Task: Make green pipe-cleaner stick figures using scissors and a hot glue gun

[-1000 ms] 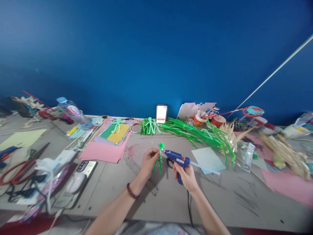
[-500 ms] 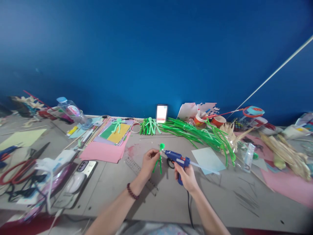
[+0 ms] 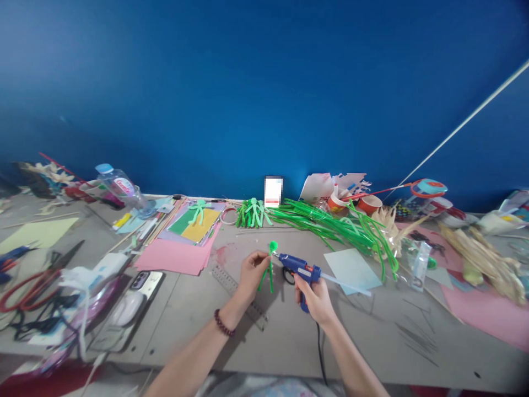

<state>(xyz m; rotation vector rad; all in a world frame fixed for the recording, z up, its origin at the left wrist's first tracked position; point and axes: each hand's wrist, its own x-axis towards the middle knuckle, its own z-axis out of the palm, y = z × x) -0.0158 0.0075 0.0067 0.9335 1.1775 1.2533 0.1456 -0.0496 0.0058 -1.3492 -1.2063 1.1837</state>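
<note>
Green figure (image 3: 273,246), one, perhaps touches one glue gun (image 3: 298,266).

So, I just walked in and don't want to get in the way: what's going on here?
One person is working at a table with both hands. The left hand pinches a green piece with a rounded top and two strands hanging down. The right hand grips a blue glue gun, its nozzle at the piece; whether they touch is too small to tell. A ruler lies under the left arm, and green stems lie farther back.
</note>
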